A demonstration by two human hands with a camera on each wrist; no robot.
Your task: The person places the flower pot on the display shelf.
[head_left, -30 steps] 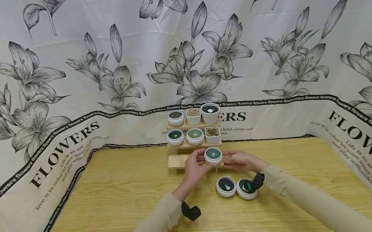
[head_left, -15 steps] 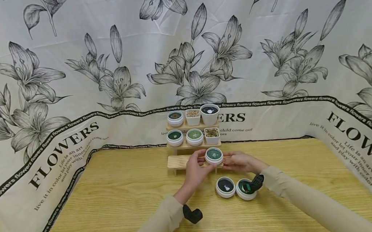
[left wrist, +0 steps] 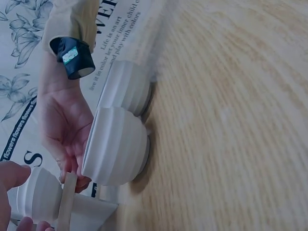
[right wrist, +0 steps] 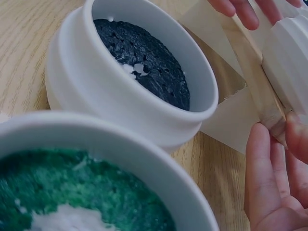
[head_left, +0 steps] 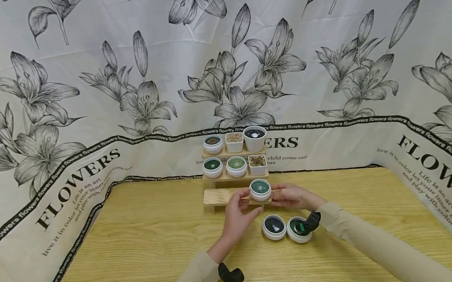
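A white ribbed pot with teal-green filling stands on the right end of the lowest wooden step of a tiered stand. My left hand is spread around the pot's left side, its thumb clear of the wall. In the left wrist view a gap shows between that thumb and the pot. On the other side, my right hand pinches the end of the step, thumb above and fingers below, as the right wrist view shows at the board.
In front of the stand, a pot with black filling and one with dark green filling sit side by side under the right wrist. Several round and square pots fill the upper steps. Flower-printed cloth hangs behind.
The left thumb has come away from the teal-green pot and dropped lower, and that hand has drawn slightly back. The pot and the right hand stay nearly where they were.
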